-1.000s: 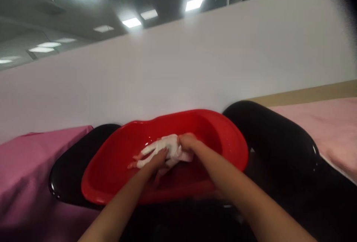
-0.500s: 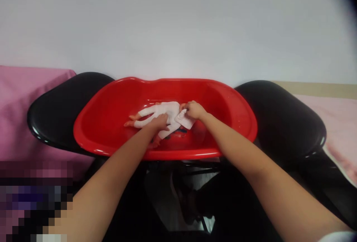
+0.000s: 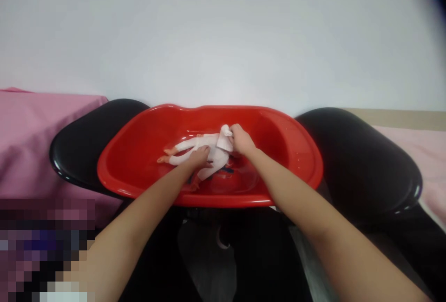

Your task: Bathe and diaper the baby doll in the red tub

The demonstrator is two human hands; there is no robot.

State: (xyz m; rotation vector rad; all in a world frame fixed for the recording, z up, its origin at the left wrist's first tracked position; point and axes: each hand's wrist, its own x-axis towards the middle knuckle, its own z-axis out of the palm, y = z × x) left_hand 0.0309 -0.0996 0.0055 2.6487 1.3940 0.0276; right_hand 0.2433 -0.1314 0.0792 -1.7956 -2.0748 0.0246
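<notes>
black chairs [image 3: 358,162], pink cloth [image 3: 31,130], white wall [image 3: 223,37]

Left hand [image 3: 199,157] pressing doll [image 3: 195,146] in red tub [image 3: 139,176]; right hand [image 3: 240,140] pinching white cloth [image 3: 225,137].

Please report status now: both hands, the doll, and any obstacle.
Left hand pressing on doll. Right hand gripping white cloth at doll's upper end. Doll lying in red tub. No obstacle seen.

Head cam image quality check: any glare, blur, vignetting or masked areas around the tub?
Head view: soft, even light; faint highlights on the glossy red plastic tub and the black rounded cushions. Dark vignette in the top right corner. Pixelated block at bottom left. Left hand and right hand on the small white-clothed doll look slightly soft; fine detail is lost.
</notes>
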